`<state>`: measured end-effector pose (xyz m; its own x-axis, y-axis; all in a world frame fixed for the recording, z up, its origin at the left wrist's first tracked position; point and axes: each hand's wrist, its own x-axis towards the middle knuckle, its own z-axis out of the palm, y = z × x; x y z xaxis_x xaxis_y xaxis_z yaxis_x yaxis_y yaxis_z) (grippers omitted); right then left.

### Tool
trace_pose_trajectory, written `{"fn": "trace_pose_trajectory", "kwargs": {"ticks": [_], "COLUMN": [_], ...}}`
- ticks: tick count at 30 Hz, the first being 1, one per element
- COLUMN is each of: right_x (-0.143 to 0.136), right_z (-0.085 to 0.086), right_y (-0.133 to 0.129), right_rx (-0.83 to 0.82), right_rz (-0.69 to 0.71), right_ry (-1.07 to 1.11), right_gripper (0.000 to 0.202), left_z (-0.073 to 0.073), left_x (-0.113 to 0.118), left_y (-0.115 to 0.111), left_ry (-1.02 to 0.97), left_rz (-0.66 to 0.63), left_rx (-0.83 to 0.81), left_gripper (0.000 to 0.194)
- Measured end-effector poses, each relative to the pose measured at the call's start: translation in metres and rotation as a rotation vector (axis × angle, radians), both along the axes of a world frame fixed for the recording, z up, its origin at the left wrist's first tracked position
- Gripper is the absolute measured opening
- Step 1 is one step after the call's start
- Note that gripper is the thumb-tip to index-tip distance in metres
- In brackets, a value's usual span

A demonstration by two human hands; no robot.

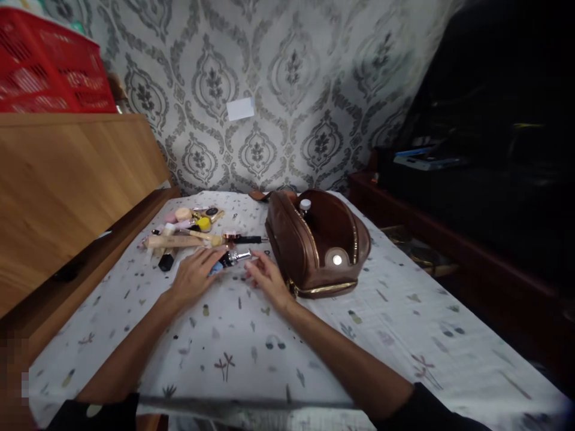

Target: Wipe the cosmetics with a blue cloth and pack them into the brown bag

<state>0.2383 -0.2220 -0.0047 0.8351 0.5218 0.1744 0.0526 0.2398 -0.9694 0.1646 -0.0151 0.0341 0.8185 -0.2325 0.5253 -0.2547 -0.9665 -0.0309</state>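
My left hand [195, 275] is closed around a small dark bottle with a shiny silver cap [238, 256], lying sideways just above the cloth. A light-blue patch [216, 268] shows under its fingers; whether it belongs to the bottle I cannot tell. My right hand [269, 280] has its fingers apart, the index fingertip at the cap's end. Right of it stands a brown leather cosmetic bag [291, 245], unzipped, with a white-capped bottle [305, 206] inside. Beyond my left hand lies a pile of makeup: a beige tube [175, 241], a yellow-lidded jar [203, 224], a black stick [247, 239] and several others.
A white patterned cloth [251, 353] covers the table. Along the left side rises a wooden panel [76, 185], with a red plastic basket [54, 66] on top. Patterned wallpaper [287, 72] is behind. Dark furniture [485, 227] borders the right side.
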Motion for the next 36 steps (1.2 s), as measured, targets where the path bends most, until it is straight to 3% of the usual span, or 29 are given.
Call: {"fn": "trace_pose_trajectory", "kwargs": {"ticks": [4,9,12,15,21,26,31,36], "right_x": [-0.001,-0.003,-0.005,-0.005,-0.002,-0.001,0.002,-0.001], "right_z": [0.001,0.002,0.004,0.004,0.001,0.003,-0.002,-0.008], "right_y": [-0.001,-0.002,-0.002,-0.003,-0.002,-0.002,0.0,0.005], "right_rx": [-0.064,-0.084,-0.058,-0.038,-0.05,-0.015,0.083,0.047], "right_rz": [0.063,0.056,0.079,0.104,0.09,0.069,0.051,0.155], "right_ry": [-0.023,-0.045,-0.062,-0.086,-0.079,-0.069,0.051,0.042], "right_gripper": [0.039,0.043,0.042,0.043,0.042,0.041,0.048,0.045], "left_z": [-0.003,0.014,0.013,0.001,-0.014,-0.02,-0.026,-0.022], "left_x": [-0.026,-0.033,-0.025,-0.016,-0.013,-0.011,-0.013,-0.018], "left_y": [-0.011,-0.033,-0.053,-0.063,-0.036,-0.015,-0.025,-0.043], "left_ry": [0.146,-0.047,-0.032,0.073,0.172,0.13,0.061,0.026], "left_rz": [-0.009,0.077,0.019,0.022,0.123,0.031,0.089,-0.009], "left_rx": [-0.153,-0.46,-0.366,-0.259,-0.462,-0.66,-0.682,-0.834], "left_gripper": [0.039,0.034,0.036,0.038,0.037,0.037,0.034,0.037]}}
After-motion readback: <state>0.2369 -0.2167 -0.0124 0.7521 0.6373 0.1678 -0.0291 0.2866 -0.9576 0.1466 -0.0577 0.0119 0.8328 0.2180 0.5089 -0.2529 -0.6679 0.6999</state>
